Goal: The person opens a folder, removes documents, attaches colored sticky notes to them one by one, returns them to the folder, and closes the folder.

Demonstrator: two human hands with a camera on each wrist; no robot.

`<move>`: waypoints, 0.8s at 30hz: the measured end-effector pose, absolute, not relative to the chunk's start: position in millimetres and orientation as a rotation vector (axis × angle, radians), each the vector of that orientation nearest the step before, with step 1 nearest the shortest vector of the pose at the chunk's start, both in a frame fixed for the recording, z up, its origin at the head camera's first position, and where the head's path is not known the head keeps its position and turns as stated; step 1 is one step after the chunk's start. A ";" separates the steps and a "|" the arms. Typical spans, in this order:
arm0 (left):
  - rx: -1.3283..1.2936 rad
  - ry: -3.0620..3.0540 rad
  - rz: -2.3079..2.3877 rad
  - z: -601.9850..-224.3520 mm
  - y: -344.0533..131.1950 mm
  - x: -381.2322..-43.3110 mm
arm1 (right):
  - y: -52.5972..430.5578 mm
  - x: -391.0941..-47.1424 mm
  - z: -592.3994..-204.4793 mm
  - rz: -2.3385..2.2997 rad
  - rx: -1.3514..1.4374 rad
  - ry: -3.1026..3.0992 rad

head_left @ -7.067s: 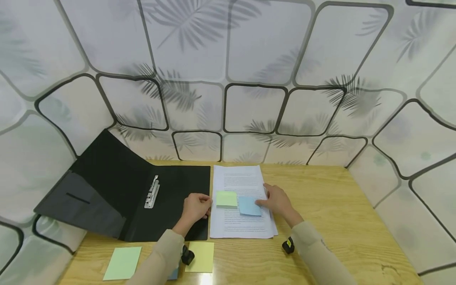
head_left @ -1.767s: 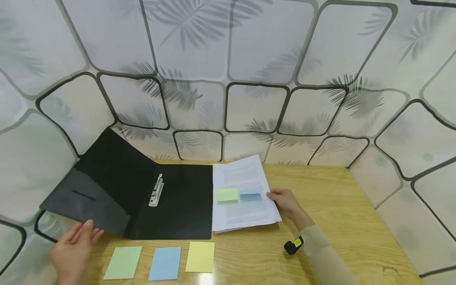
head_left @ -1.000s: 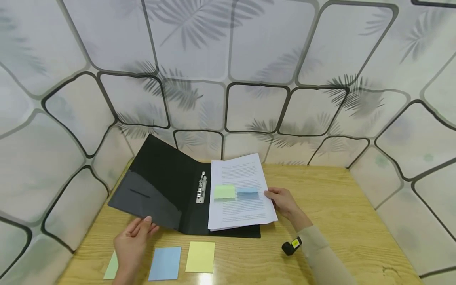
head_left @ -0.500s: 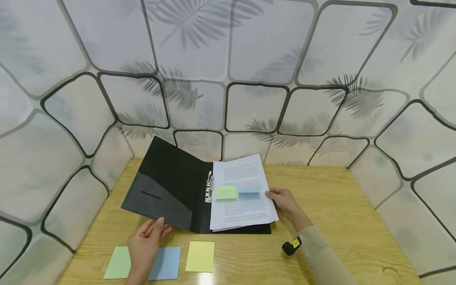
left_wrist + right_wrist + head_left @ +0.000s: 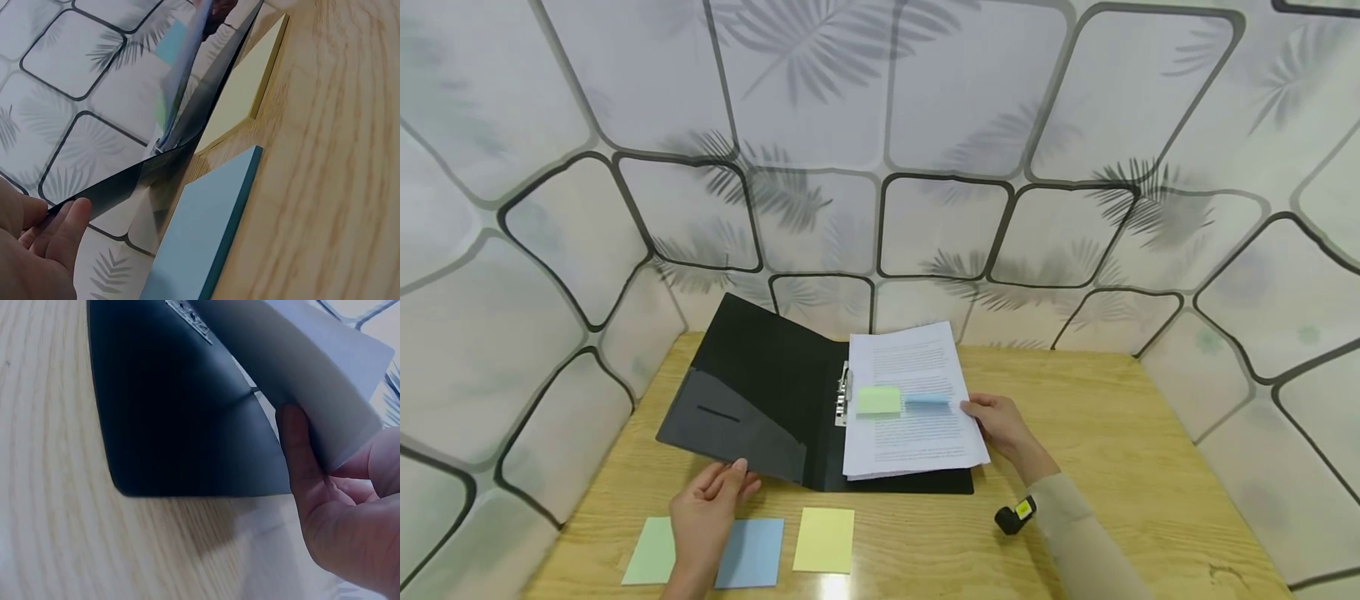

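A black folder (image 5: 760,358) lies spread on the wooden table, its left cover tilted up. My left hand (image 5: 703,508) pinches the lower edge of that cover between thumb and fingers, as the left wrist view also shows. A stack of printed paper sheets (image 5: 917,450) is over the folder's right side, and my right hand (image 5: 1003,429) pinches its right edge. The right wrist view shows the sheets (image 5: 331,375) raised off the folder's base. Just left of the stack is the metal clip (image 5: 841,404). A green sticky note (image 5: 878,401) and a blue sticky note (image 5: 927,399) are on the top sheet.
Along the table's front are a green pad (image 5: 650,554), partly behind my left hand, a blue pad (image 5: 750,554) and a yellow pad (image 5: 823,540). A patterned curtain (image 5: 820,217) encloses the table (image 5: 1097,450) at the back and sides.
My left hand has let the folder slide rightward under the paper stack, bringing the clip beside the sheets' left edge. In the last half second, little has moved. My right hand keeps holding the sheets.
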State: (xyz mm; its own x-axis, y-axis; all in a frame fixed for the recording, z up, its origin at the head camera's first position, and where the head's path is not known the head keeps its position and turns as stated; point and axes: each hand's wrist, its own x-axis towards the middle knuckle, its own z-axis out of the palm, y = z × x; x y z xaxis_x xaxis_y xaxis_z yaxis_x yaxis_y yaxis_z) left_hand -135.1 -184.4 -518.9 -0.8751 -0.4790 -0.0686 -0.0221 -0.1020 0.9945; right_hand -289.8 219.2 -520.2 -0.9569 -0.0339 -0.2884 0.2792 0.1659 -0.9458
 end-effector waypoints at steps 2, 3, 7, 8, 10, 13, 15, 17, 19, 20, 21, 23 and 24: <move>0.553 -1.852 -2.062 -519.0 -185.0 -134.9 | 217.4 -289.8 -520.3 -1.874 0.225 2.191; 0.552 -1.850 -2.068 -519.0 -185.2 -134.8 | 216.4 -290.0 -520.9 -1.876 0.224 2.186; 0.555 -1.842 -2.087 -518.7 -186.0 -134.3 | 213.2 -290.6 -523.9 -1.879 0.225 2.183; 0.555 -1.850 -2.086 -518.6 -186.4 -134.1 | 212.6 -290.7 -524.8 -1.874 0.230 2.191; 0.558 -1.864 -2.086 -518.8 -187.6 -133.3 | 211.6 -290.9 -526.7 -1.860 0.240 2.212; 0.567 -1.896 -2.081 -519.5 -189.9 -131.9 | 209.9 -290.6 -529.1 -1.832 0.246 2.247; 0.578 -1.918 -2.079 -520.3 -191.8 -130.7 | 208.3 -290.2 -530.3 -1.818 0.237 2.271; 0.598 -1.939 -2.072 -520.9 -193.3 -129.4 | 207.0 -289.7 -531.2 -1.791 0.225 2.307; 0.615 -1.944 -2.072 -521.6 -194.9 -128.0 | 205.6 -289.1 -531.4 -1.742 0.200 2.365; 0.616 -1.948 -2.063 -522.0 -195.9 -126.8 | 205.1 -288.9 -531.5 -1.710 0.187 2.401; 0.629 -1.954 -2.052 -522.1 -196.7 -126.0 | 204.7 -288.5 -531.2 -1.659 0.163 2.456; 0.646 -1.954 -2.031 -522.8 -198.7 -124.3 | 204.0 -287.3 -529.9 -1.540 0.108 2.580; 0.656 -1.960 -2.012 -523.2 -199.8 -123.5 | 203.4 -286.5 -529.0 -1.476 0.081 2.643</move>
